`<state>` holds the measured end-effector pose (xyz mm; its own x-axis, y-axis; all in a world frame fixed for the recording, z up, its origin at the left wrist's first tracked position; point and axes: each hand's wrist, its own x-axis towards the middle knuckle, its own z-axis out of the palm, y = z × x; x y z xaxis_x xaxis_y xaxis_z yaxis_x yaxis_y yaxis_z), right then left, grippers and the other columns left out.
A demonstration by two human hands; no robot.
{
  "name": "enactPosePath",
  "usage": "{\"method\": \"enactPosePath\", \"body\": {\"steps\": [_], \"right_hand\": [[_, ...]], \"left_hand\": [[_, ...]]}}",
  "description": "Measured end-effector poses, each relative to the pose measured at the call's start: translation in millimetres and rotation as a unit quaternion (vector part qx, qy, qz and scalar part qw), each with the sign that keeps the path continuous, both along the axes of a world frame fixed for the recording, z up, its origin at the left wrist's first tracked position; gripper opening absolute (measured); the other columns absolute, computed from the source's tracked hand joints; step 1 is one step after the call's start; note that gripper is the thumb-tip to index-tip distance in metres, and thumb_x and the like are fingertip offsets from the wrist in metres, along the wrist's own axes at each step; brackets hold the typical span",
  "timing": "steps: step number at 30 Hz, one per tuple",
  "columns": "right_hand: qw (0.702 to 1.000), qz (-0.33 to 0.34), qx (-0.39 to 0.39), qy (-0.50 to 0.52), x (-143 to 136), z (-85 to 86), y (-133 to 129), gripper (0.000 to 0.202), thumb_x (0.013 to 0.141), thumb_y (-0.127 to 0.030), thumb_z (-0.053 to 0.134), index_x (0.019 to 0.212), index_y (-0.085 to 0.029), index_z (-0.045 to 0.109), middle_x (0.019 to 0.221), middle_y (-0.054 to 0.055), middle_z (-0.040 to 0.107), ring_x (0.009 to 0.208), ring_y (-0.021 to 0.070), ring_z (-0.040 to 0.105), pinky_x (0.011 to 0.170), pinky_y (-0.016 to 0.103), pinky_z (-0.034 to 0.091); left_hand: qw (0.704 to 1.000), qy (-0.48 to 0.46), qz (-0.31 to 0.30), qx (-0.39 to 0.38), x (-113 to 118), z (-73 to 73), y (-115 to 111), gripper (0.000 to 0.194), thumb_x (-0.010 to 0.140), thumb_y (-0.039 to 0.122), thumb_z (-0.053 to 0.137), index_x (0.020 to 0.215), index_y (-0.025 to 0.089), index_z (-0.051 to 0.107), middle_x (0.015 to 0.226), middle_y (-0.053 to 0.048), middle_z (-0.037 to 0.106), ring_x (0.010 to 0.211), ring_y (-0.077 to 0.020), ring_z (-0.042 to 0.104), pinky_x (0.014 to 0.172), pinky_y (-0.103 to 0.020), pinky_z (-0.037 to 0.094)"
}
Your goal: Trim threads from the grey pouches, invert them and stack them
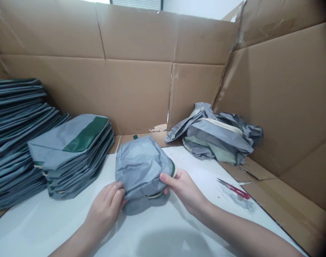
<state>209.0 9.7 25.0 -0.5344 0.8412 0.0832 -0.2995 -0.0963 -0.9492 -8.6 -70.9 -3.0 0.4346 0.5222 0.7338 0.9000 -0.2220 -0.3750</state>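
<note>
A grey-blue fabric pouch [141, 164] with a green and cream edge on its right side is held just above the white table, in the middle of the view. My left hand [109, 201] grips its lower left corner with curled fingers. At the right edge, my right hand [180, 185] pinches the fabric near the cream trim, thumb on top and the other fingers partly hidden beneath. The pouch looks soft and wrinkled, and a small green tab shows behind its far edge.
Left of the pouch is a stack of grey pouches with a green panel [72, 142], beside a taller stack [15, 142]. Crumpled grey pieces [216, 134] lie at the back right. Red-handled snips [234, 188] rest on the white table [58, 228]. Cardboard walls [136, 89] surround it.
</note>
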Motion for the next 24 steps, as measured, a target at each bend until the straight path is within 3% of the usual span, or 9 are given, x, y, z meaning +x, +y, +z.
{"method": "enactPosePath", "body": {"steps": [3,6,9,11,14,16,18,20,24], "right_hand": [[1.000,-0.013,-0.015,0.023,1.3,0.1,4.1,0.031,0.064,-0.034,0.073,0.059,-0.009,0.054,0.059,0.000,0.053,0.053,0.0047,0.044,0.051,0.016,0.037],[0.997,0.056,0.020,0.054,2.6,-0.9,4.3,0.029,0.063,-0.033,0.073,0.077,-0.010,0.062,0.066,0.001,0.058,0.058,0.0074,0.050,0.059,0.019,0.043],[0.987,0.143,0.055,0.041,3.8,-5.7,1.9,0.043,0.061,-0.035,0.074,0.097,-0.014,0.062,0.086,0.005,0.064,0.080,0.0157,0.059,0.080,0.031,0.047],[0.986,0.156,0.062,-0.010,4.8,-7.5,1.0,0.042,0.061,-0.039,0.072,0.095,-0.015,0.064,0.091,0.007,0.065,0.088,0.0193,0.060,0.086,0.035,0.046],[0.979,0.134,0.138,-0.068,5.8,-3.4,1.4,0.038,0.068,-0.041,0.067,0.096,-0.016,0.065,0.099,0.007,0.065,0.099,0.0214,0.057,0.096,0.038,0.039],[0.974,0.118,0.184,-0.063,4.5,0.3,1.9,0.036,0.074,-0.039,0.062,0.104,-0.018,0.063,0.106,0.006,0.063,0.106,0.0205,0.054,0.101,0.038,0.034],[0.978,0.105,0.180,-0.026,1.1,0.2,1.9,0.036,0.079,-0.037,0.058,0.110,-0.020,0.059,0.113,0.006,0.060,0.109,0.0195,0.052,0.102,0.038,0.033],[0.983,0.106,0.150,0.019,-3.1,-4.7,1.2,0.037,0.080,-0.035,0.057,0.114,-0.021,0.057,0.118,0.006,0.056,0.113,0.0192,0.049,0.104,0.038,0.031],[0.988,0.119,0.073,0.061,-6.6,-16.8,-2.5,0.035,0.077,-0.033,0.062,0.109,-0.019,0.059,0.118,0.007,0.056,0.113,0.0199,0.049,0.104,0.039,0.030]], "left_hand": [[1.000,0.004,0.004,0.005,-0.9,-4.7,-2.0,0.006,0.081,0.017,0.046,0.078,0.016,0.051,0.084,-0.006,0.060,0.080,-0.0162,0.058,0.071,-0.028,0.050],[1.000,-0.011,-0.021,-0.010,-1.8,-11.8,-0.5,0.008,0.082,0.015,0.044,0.081,0.016,0.052,0.088,-0.008,0.061,0.085,-0.0167,0.059,0.075,-0.028,0.050],[0.994,-0.066,-0.038,-0.076,-4.7,-15.3,5.4,0.014,0.080,0.010,0.040,0.083,0.016,0.052,0.096,-0.009,0.063,0.088,-0.0158,0.060,0.074,-0.026,0.051],[0.982,-0.117,-0.022,-0.146,-6.2,-12.8,8.5,0.015,0.079,0.010,0.038,0.080,0.018,0.051,0.102,-0.008,0.062,0.089,-0.0159,0.060,0.073,-0.027,0.051],[0.951,-0.185,-0.026,-0.245,-3.4,-3.8,6.5,0.009,0.081,0.022,0.045,0.087,0.021,0.051,0.118,-0.008,0.056,0.104,-0.0196,0.056,0.082,-0.032,0.051],[0.931,-0.236,-0.058,-0.271,3.0,2.8,1.2,0.031,0.079,0.037,0.050,0.105,0.022,0.046,0.128,-0.010,0.048,0.114,-0.0205,0.051,0.088,-0.033,0.049],[0.925,-0.277,-0.077,-0.247,11.7,8.4,-3.6,0.044,0.079,0.042,0.049,0.117,0.022,0.039,0.130,-0.011,0.046,0.116,-0.0185,0.049,0.090,-0.030,0.048],[0.936,-0.287,-0.080,-0.188,20.6,13.3,-5.2,0.036,0.084,0.036,0.043,0.117,0.022,0.039,0.123,-0.009,0.052,0.114,-0.0156,0.051,0.092,-0.028,0.046],[0.964,-0.217,-0.118,-0.097,35.5,21.5,1.6,0.029,0.086,0.030,0.039,0.112,0.019,0.045,0.110,-0.007,0.058,0.108,-0.0152,0.052,0.099,-0.032,0.039]]}}
